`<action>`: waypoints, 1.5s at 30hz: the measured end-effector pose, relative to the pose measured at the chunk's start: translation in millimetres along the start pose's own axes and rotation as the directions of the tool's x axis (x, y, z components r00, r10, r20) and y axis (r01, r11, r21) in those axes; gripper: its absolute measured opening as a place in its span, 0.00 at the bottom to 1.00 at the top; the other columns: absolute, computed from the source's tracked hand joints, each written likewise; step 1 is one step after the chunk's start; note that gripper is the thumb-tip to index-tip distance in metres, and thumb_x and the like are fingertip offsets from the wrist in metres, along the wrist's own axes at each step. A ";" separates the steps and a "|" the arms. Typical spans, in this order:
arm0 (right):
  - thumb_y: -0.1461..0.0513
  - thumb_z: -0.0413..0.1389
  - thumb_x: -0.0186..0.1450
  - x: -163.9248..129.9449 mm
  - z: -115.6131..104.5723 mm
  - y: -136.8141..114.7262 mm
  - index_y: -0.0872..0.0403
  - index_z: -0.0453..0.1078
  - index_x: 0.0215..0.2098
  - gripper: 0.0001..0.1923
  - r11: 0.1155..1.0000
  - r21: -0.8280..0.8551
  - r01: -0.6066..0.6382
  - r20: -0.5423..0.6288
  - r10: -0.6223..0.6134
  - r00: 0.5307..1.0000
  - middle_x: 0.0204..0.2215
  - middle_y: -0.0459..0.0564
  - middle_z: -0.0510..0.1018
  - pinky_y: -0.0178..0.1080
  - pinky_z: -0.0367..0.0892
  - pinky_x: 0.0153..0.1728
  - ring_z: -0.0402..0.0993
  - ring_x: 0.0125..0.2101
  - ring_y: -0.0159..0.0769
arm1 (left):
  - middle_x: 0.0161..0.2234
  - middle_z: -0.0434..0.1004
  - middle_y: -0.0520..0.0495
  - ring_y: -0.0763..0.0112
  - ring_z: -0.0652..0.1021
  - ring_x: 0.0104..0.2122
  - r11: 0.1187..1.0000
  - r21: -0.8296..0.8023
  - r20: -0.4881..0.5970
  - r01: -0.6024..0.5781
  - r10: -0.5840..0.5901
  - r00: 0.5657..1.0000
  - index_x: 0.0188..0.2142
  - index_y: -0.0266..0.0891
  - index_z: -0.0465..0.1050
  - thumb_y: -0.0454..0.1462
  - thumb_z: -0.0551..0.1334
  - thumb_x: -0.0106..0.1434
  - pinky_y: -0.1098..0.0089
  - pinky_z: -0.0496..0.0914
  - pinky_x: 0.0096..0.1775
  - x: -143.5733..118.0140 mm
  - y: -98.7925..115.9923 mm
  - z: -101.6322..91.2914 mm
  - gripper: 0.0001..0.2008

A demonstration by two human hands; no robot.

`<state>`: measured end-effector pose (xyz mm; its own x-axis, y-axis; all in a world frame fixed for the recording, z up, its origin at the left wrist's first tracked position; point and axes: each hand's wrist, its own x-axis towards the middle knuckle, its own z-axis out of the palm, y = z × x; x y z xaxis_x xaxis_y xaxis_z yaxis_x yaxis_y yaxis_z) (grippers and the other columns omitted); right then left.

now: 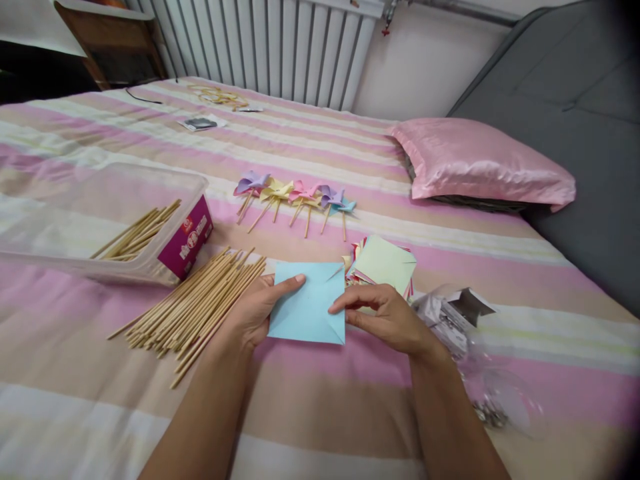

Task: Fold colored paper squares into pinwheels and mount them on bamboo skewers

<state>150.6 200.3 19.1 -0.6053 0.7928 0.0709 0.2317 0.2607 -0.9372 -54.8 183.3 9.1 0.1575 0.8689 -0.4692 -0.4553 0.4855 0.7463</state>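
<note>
Both my hands hold a light blue paper square [307,303] just above the striped bed. My left hand [255,310] grips its left edge, thumb lying across the top. My right hand [385,317] pinches its right edge near a cut corner. A loose pile of wooden sticks [197,307] lies just left of my left hand. Behind my right hand sits a stack of coloured paper squares [385,263], a pale green sheet on top. Farther back, several finished paper pinwheels on sticks [297,200] lie in a row.
A clear plastic box [100,220] with more sticks and a magenta label lies on the left. A clear bag with small metal bits [460,320] lies right of my right hand. A pink pillow [480,163] sits by the grey headboard [565,87]. A radiator [280,47] stands behind the bed.
</note>
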 end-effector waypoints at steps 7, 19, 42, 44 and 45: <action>0.59 0.60 0.58 1.9 1.5 5.2 0.51 0.76 0.32 0.05 0.995 0.104 0.003 0.005 -0.004 1.000 0.29 0.46 0.79 0.34 0.68 0.33 0.74 0.31 0.31 | 0.26 0.81 0.41 0.68 0.77 0.22 0.999 0.033 0.020 0.010 -0.011 1.000 0.30 0.31 0.75 0.35 0.68 0.51 0.71 0.73 0.27 -2.1 2.0 2.3 0.08; 0.56 0.61 0.56 8.0 12.1 12.5 0.55 0.74 0.26 0.10 0.982 0.148 -0.121 -0.074 0.133 0.988 0.25 0.46 0.77 0.33 0.66 0.30 0.72 0.27 0.31 | 0.26 0.80 0.42 0.67 0.78 0.24 0.999 0.041 0.033 -0.031 0.029 0.999 0.32 0.31 0.76 0.38 0.68 0.51 0.68 0.73 0.29 2.0 -6.1 4.0 0.12; 0.55 0.59 0.55 8.0 13.2 15.4 0.57 0.70 0.25 0.11 0.959 0.093 -0.269 -0.175 0.281 0.944 0.22 0.50 0.76 0.35 0.67 0.27 0.73 0.24 0.34 | 0.29 0.81 0.42 0.71 0.77 0.26 0.978 0.165 0.108 -0.130 0.113 0.988 0.34 0.32 0.78 0.41 0.68 0.51 0.74 0.69 0.29 6.6 -12.7 3.4 0.14; 0.55 0.59 0.55 7.6 13.2 15.6 0.56 0.70 0.25 0.12 0.956 0.095 -0.278 -0.194 0.291 0.937 0.22 0.49 0.76 0.35 0.67 0.27 0.73 0.24 0.35 | 0.29 0.81 0.42 0.71 0.77 0.26 0.976 0.171 0.126 -0.134 0.113 0.986 0.35 0.32 0.78 0.42 0.69 0.50 0.74 0.69 0.30 7.3 -12.8 3.0 0.16; 0.55 0.59 0.55 7.4 13.4 15.8 0.56 0.70 0.25 0.12 0.955 0.096 -0.282 -0.202 0.296 0.934 0.22 0.49 0.76 0.35 0.67 0.27 0.73 0.24 0.35 | 0.29 0.81 0.42 0.71 0.77 0.26 0.976 0.172 0.131 -0.133 0.111 0.985 0.34 0.32 0.78 0.42 0.69 0.49 0.73 0.70 0.30 7.5 -13.0 2.9 0.16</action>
<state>139.6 202.9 0.2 -0.3427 0.9287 -0.1421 0.3185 -0.0274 -0.9475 -45.2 183.7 -2.7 0.2193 0.9226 -0.3173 -0.3150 0.3747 0.8720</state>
